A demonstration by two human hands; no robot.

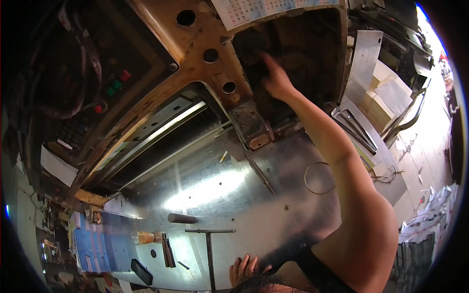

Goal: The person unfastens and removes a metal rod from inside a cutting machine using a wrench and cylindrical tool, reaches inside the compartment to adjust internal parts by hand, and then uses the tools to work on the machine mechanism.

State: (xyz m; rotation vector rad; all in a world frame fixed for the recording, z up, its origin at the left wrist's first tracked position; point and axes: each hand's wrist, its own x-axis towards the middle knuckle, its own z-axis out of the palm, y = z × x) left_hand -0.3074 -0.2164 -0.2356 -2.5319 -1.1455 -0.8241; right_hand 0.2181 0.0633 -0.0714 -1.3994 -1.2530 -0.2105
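Note:
My right hand (278,80) reaches up into a dark opening in the worn, brown machine frame (195,63). One finger is stretched out and nothing shows in the hand; what its fingertip touches is lost in the shadow. Low in the view, my left hand (243,268) lies on the metal table (254,229) with its fingers apart. Just left of it is a T-shaped bar (209,254). A short dark cylinder (181,218) and two slim dark tools (168,251) lie farther left.
A cup of brown drink (142,237) and a black phone-like object (141,271) stand at lower left, beside blue trays (90,244). A thin rod (260,174) and wire ring (320,178) lie mid-table. Button controls (117,84) sit upper left.

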